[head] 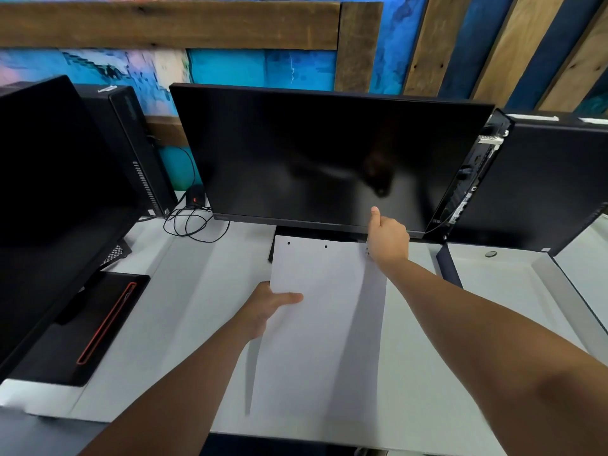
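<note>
Panel (322, 324), white, thin, rigid-looking, rectangular, matte, with small dark holes along its far edge. It lies directly in front of the monitor (329, 153), its far edge over the monitor's dark stand base (272, 250) and its length running back toward the person.

Left hand (266, 304): in front of the monitor, at the panel's left edge. The thumb lies on top and the fingers are tucked beneath, a pinch that likely steadies and lifts that side.

Right hand (386, 238): just below the monitor's lower bezel. The fingers are curled at the panel's far right corner and seem to clasp it, with the thumb raised. This two-point hold probably keeps the sheet level while it is guided.

Monitor: glossy black screen, unlit, slim bezel.

Desk (184, 291): pale grey, smooth.

Left of the monitor: looped black cable (194, 222), black tower (131, 143) with a vented front, and a second dark screen (49, 192).

Right of the monitor: a black computer case (543, 179), rear ports facing the monitor.
</note>
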### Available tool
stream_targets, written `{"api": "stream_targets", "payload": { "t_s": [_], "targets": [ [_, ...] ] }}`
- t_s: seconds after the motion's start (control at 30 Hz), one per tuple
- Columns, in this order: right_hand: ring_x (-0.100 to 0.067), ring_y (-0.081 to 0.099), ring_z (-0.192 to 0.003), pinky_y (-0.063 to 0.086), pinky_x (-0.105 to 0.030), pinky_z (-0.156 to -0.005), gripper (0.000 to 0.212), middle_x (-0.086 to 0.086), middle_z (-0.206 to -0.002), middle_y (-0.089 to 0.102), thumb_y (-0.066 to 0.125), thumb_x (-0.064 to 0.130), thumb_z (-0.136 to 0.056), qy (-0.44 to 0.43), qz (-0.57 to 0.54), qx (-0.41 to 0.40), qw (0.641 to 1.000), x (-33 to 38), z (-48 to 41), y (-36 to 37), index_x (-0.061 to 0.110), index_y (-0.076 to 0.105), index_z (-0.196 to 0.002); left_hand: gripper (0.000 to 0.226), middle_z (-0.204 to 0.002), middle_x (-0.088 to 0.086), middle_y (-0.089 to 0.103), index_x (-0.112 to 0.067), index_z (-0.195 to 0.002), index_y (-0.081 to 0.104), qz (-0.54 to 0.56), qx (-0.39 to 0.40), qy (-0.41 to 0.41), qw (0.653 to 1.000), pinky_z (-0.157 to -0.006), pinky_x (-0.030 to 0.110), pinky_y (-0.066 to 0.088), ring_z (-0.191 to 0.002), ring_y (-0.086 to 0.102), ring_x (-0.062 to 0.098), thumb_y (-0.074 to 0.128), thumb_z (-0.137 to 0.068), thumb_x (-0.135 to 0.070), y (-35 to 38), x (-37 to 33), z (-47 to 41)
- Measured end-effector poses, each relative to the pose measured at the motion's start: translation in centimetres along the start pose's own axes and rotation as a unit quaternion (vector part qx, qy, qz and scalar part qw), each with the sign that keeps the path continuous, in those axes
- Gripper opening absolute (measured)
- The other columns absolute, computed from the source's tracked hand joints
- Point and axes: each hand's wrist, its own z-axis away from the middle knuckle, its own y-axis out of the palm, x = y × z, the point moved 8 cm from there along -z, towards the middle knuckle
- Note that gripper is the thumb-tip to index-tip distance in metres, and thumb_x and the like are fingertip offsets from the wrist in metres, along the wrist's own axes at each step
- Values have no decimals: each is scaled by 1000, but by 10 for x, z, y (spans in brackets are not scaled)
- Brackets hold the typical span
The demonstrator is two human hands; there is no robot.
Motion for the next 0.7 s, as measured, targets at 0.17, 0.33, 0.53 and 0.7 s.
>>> {"api": "stream_targets", "payload": {
  "t_s": [0.17,0.33,0.53,0.7],
  "targets": [
    [-27,48,-66,36,-30,-64,57,-11,-65,50,26,41,-101,16,-33,12,999,-3,1,3,11,36,-53,19,-82,-3,75,-14,-91,70,-3,7,-4,1000,-65,26,53,-79,70,14,73,-78,-1,-1,2,1],
    [-18,40,-55,35,-30,-60,61,-4,-57,43,40,57,-93,79,-109,70,988,-19,2,13,12,33,-52,20,-83,-2,75,-14,-91,70,5,3,-5,1000,-69,28,54,-81,70,16,73,-77,0,-4,4,2],
    [-28,53,-76,40,-32,-72,62,-11,-79,57,37,55,-93,148,-136,56,978,-38,-2,10,2,59,-71,19,-79,-3,76,-14,-89,70,5,-6,-7,1000,-70,28,53,-80,70,17,73,-77,0,-9,6,1],
    [-24,53,-72,48,-36,-73,51,-4,-71,51,39,48,-96,186,-155,63,968,-53,-1,12,6,50,-69,20,-80,-4,75,-15,-88,70,4,-11,-3,1000,-70,28,53,-80,69,16,73,-77,0,-11,5,2]
  ]
}}
